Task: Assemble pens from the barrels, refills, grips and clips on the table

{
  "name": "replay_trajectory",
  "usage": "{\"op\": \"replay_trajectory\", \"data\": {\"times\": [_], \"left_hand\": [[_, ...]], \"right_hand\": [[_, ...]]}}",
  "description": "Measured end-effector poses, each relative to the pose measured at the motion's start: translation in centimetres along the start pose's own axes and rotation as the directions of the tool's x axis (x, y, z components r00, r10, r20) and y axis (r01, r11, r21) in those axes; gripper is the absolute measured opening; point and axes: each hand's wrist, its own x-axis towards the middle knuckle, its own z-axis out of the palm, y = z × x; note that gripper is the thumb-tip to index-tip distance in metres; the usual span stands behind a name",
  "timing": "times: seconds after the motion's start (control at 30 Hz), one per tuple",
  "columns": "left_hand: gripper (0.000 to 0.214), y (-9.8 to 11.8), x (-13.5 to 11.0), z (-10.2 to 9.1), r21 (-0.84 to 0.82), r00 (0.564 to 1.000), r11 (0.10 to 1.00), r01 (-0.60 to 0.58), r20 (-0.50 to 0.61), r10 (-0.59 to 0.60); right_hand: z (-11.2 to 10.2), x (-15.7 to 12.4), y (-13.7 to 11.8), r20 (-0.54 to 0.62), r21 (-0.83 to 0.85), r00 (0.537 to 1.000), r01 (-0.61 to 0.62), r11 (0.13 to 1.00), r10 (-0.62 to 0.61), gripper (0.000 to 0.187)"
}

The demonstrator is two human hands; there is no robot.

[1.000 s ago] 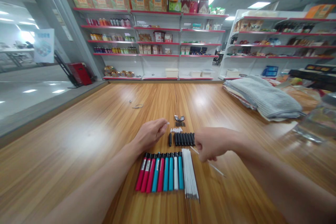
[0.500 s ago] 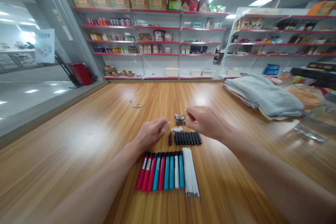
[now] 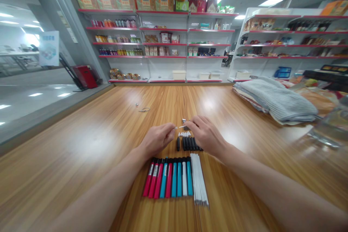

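White bit (image 3: 176, 128) pinched in left hand (image 3: 157, 138), thin stick (image 3: 181, 127) pinched in right hand (image 3: 206, 135), looks unjoined so far tbh; coloured tubes (image 3: 174, 180), pale rods (image 3: 200, 181), black grips (image 3: 187, 144) lie loose.

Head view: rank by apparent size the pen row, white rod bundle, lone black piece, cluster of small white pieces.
1. Pen row
2. White rod bundle
3. Lone black piece and cluster of small white pieces: too alike to rank.

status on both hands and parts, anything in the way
Left hand pinching small whitish piece. Right hand holding thin white piece, tip pointing toward it. Right hand partly hides row of black parts.
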Motion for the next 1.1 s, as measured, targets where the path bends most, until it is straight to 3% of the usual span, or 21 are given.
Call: {"op": "replay_trajectory", "data": {"times": [1.1], "left_hand": [[0.02,1.1,0.4,0.2,0.14,0.995,0.987,-0.077,0.07,0.067]], "right_hand": [[-0.1,-0.3,-1.6,-0.039,-0.004,0.998,-0.058,0.998,0.058,0.015]]}}
